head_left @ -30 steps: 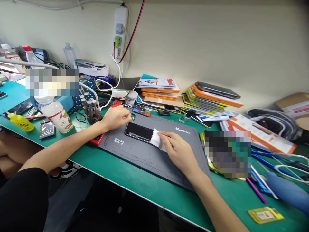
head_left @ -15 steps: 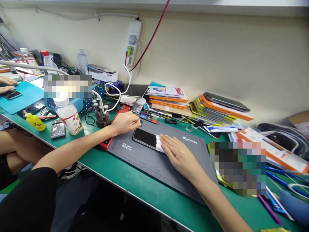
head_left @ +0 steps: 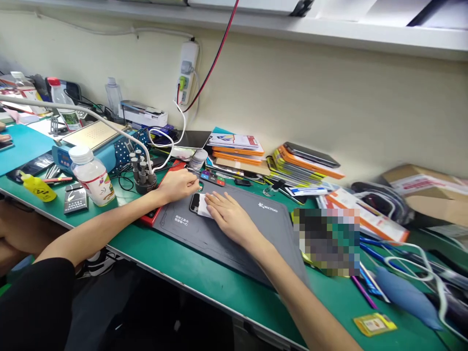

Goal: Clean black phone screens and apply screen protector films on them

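Note:
A black-screened phone lies on the grey work mat, mostly covered now. Flat over it, fingers stretched out, my right hand presses a white wipe against the glass. Just beyond the phone's left end, my left hand is closed in a fist above the mat's edge. Whether anything sits inside that fist is hidden. A small dark-green bit shows beside its fingertips; I cannot tell what it is.
Left of my forearm stand a white-capped bottle, a screwdriver holder and a yellow squeeze bottle. Stacked boxes line the wall. A blue air blower lies at right. Another person's hand shows far left.
My right hand has slid left along the phone with the wipe, from its right part toward its left end. My left fist stays in place over the mat. The view has swung right.

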Action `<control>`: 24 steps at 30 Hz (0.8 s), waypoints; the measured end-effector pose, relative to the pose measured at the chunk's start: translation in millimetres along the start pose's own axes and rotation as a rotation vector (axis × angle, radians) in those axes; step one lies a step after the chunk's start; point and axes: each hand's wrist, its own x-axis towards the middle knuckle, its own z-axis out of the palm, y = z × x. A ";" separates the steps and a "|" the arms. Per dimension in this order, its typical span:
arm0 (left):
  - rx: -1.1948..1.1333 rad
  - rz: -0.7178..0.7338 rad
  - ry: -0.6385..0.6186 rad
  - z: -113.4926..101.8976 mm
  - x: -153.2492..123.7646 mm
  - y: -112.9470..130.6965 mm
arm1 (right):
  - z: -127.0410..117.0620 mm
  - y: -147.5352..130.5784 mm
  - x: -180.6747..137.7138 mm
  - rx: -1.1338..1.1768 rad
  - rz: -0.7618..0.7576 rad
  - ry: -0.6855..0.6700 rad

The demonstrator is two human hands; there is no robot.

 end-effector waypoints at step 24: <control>-0.010 0.045 0.012 -4.1 5.5 -4.5 | -11.6 14.4 -15.4 -0.066 0.043 -0.008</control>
